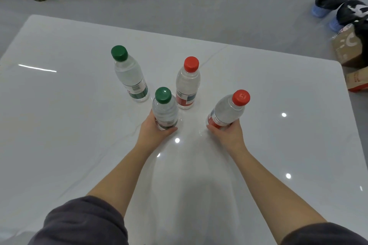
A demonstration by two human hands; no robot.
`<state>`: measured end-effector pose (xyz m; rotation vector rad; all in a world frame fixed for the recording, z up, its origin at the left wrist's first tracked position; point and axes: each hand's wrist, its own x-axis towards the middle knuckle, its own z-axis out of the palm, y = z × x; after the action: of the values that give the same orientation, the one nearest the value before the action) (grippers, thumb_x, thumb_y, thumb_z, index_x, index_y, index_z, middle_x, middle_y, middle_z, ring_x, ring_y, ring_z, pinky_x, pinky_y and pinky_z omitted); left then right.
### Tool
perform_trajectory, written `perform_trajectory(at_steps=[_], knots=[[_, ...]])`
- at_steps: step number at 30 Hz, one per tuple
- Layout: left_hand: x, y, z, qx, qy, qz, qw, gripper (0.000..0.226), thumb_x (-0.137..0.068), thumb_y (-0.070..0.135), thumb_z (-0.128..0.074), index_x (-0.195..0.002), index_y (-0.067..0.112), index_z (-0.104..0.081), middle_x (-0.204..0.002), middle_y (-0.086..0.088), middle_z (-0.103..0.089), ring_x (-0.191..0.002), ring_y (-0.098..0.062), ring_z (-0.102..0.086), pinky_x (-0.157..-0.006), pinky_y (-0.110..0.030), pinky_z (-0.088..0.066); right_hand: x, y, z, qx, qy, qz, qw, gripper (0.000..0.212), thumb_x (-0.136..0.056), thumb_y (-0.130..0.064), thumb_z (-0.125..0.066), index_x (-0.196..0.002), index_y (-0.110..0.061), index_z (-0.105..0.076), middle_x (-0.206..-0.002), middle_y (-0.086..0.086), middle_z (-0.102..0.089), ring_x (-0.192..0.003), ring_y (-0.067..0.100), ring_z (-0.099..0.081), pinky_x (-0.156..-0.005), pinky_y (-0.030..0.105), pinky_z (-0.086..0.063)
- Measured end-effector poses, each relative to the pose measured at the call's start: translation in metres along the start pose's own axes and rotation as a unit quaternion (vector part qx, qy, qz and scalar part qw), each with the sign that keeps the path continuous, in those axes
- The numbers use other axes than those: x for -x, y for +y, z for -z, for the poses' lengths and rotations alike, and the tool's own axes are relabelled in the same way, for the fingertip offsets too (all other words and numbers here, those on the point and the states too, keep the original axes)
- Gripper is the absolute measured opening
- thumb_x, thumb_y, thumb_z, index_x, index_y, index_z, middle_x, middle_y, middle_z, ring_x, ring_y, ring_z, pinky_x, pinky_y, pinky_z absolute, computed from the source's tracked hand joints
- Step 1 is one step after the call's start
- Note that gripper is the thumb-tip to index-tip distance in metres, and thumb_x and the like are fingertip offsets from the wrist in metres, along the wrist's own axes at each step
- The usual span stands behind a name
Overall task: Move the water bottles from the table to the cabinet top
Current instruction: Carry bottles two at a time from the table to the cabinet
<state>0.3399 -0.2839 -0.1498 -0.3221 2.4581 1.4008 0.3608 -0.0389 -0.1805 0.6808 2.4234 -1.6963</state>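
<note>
In the head view, the left hand is curling its fingers and thumb round the lower label band of the near green-capped bottle. That bottle's long axis is rising nearly straight up out of the grip, cap above the knuckles. The right hand is gripping the base of the near red-capped bottle in the same way, but this one is tilting, with its axis leaning up and outward from the grip, away from the other hand. Whether either base is touching the table is hidden by the fingers. Two more are standing upright and untouched. The far red-capped bottle is sitting just beyond the left grip and between the two hands, nearer the left. The far green-capped bottle is standing farther out, beyond and outward of the left grip. The cabinet top is not recognisably showing, so which way the carry goes cannot be told. In my judgement, the tilted bottle will want righting as both are lifted clear of the two standing ones.
</note>
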Motion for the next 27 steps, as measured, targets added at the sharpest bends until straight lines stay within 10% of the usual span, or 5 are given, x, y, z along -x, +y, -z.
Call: perform_trajectory(at_steps=[27], knots=[[0.128,0.016,-0.022,-0.005,-0.151,-0.142,0.978,0.051,-0.066,0.028,-0.086,-0.109,0.025,-0.058,-0.099,0.013,-0.066,-0.091,-0.002,-0.063,-0.074,-0.015,-0.049,0.185,0.014,0.020,-0.083,0.151,-0.033,0.985,0.063,-0.067,-0.032,-0.087,-0.123,-0.025,-0.057,-0.113,-0.011,-0.068,-0.101,0.005,-0.066,-0.086,0.024,-0.055]])
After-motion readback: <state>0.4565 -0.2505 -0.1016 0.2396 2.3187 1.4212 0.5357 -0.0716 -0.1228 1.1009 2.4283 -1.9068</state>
